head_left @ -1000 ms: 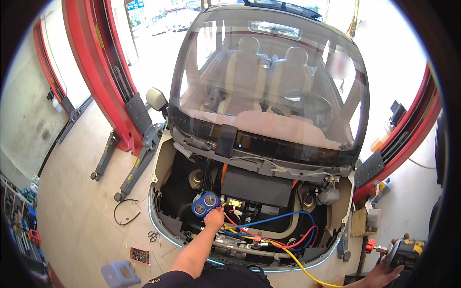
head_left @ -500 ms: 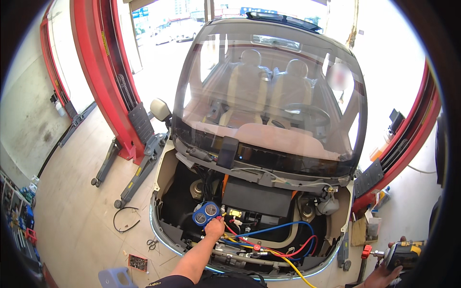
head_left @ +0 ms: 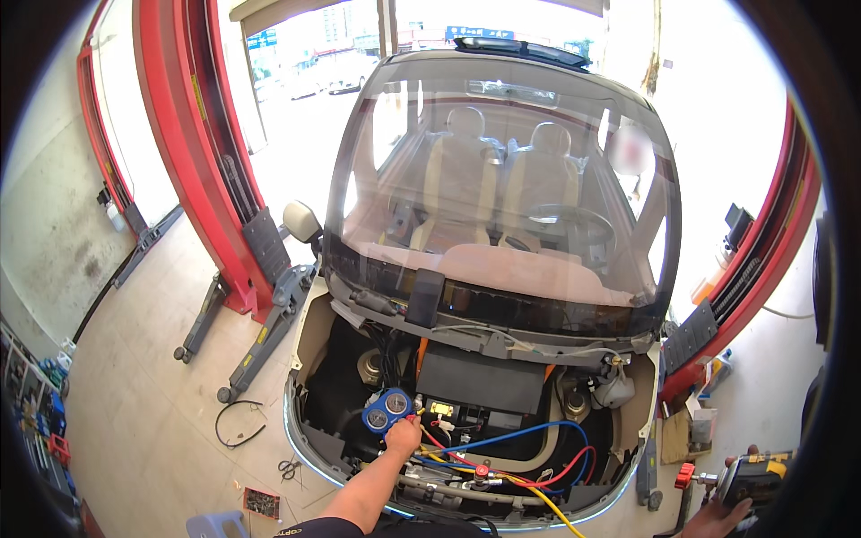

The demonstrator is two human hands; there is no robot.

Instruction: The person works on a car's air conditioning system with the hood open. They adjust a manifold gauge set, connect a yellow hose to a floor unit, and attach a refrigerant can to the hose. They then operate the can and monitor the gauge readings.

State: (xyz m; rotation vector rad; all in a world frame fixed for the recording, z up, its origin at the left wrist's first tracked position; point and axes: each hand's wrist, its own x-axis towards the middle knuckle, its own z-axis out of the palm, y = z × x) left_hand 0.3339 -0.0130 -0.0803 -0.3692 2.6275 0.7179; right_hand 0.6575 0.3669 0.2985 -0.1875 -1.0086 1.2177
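A blue manifold gauge set (head_left: 375,421) with two round dials lies in the open front bay of a small car. My left hand (head_left: 404,437) is at its right side, fingers closed around a small red knob, of which only a bit shows. Blue (head_left: 525,429), red (head_left: 567,468) and yellow hoses (head_left: 529,485) run from near the gauges across the bay. At the lower right, my right hand (head_left: 717,518) grips a yellow-and-black power tool (head_left: 752,480) from below. A metal fitting with a red knob (head_left: 685,475) sticks out of the tool's left side.
The car's windshield (head_left: 502,197) rises beyond the bay. Red lift posts (head_left: 193,161) stand on both sides, with grey lift arms (head_left: 269,332) on the floor. Left of the car lie a black hose (head_left: 235,439), scissors (head_left: 288,468), a small tray (head_left: 261,503) and a bluish-grey jug (head_left: 215,524).
The whole view has shifted slightly. My left hand stays at the gauge set's knob, and my right hand still holds the power tool.
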